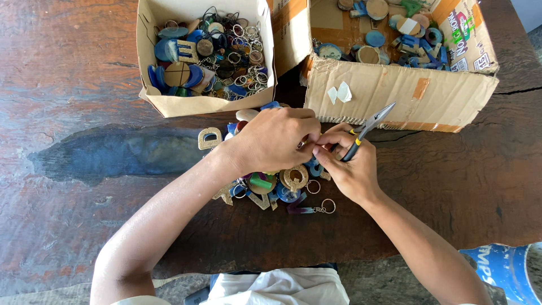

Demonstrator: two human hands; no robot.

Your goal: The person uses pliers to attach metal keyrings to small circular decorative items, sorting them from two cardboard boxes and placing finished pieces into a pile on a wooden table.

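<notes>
A dark, worn wooden table (84,73) fills the view, its top streaked with reddish and bluish patches and a crack running in from the right edge. Below the near edge lies grey ground, and a blue round container (502,271) sits at the near right corner.

At the far side stand two open cardboard boxes. The left box (169,104) holds blue and wooden discs, a pale letter shape and a tangle of metal key rings. The right box (406,93), larger and patched with tape, holds more blue and tan discs and small coloured pieces.

Just near the boxes, a pile of keychain pieces (271,189) lies on the table: gold letters, coloured shapes and loose rings.

Above that pile the hands meet. The left hand (274,138) is curled, fingertips pinched on something small that is hidden from view. The right hand (350,166) is closed around pliers (367,127) with black and yellow handles, tips pointing far and right, while its fingertips touch the left hand's.
</notes>
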